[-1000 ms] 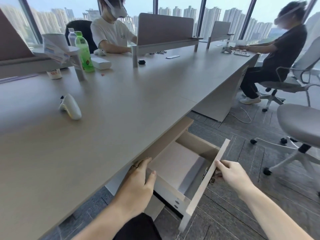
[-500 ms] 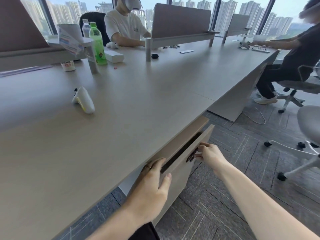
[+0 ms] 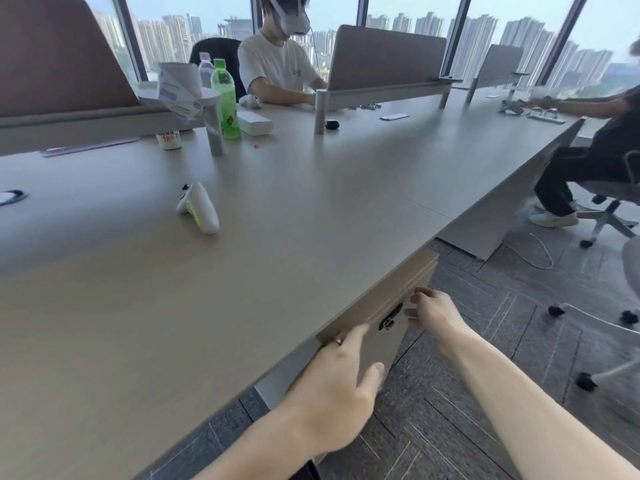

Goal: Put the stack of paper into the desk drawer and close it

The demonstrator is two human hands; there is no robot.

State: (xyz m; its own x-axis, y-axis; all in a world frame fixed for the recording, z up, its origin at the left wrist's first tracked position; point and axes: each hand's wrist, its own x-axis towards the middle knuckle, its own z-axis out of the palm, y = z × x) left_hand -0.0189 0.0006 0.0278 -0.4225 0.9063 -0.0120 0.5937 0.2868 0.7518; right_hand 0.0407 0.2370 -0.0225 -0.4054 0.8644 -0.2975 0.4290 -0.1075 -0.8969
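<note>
On the desk (image 3: pixel 294 237) in front of you, from the left, there is one small white jar (image 3: pixel 168 140) with red writing, too blurred to read, then one white controller (image 3: pixel 201 206) lying on its side, and two bottles, one clear (image 3: pixel 205 71) and one green (image 3: pixel 225 102); the green label is not readable. One white box (image 3: pixel 255 123) lies just beside the green bottle. Your left hand (image 3: pixel 337 386) rests flat, fingers spread, on the front of the one drawer (image 3: pixel 391 306), which sits flush under the desk edge. Your right hand (image 3: pixel 434 311) is loosely open just beside the dark latch (image 3: pixel 389 320), gripping nothing. The stack of paper is not visible. Two seated people work at the far side.
</note>
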